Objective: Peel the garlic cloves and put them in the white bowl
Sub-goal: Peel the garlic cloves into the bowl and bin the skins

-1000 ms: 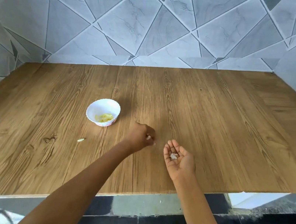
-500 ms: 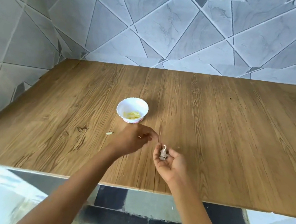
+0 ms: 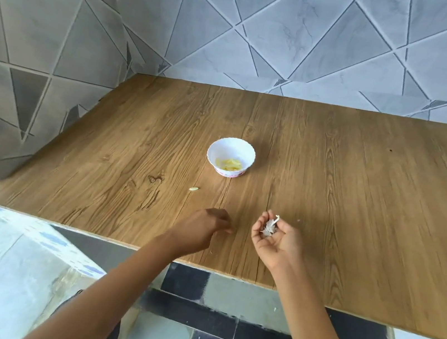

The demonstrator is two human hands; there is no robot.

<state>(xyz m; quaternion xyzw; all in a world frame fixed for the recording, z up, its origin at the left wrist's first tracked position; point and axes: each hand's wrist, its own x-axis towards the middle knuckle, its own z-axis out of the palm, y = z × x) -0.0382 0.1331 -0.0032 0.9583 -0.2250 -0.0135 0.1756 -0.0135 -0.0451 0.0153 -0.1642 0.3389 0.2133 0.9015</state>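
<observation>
Head view: right hand cupped near table front edge, fingers curled round garlic skins, likely gathering scraps; left hand fingers curled, pinch unclear; white bowl mid-table holds peeled cloves.

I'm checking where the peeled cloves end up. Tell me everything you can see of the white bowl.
The white bowl is small, round and glossy, perhaps plastic, with a scalloped rim and a pink patterned band around its foot. It stands upright on the wooden table, well back from the near edge. A little heap of pale yellow peeled cloves lies in its bottom. Only the table and those cloves touch it.
</observation>
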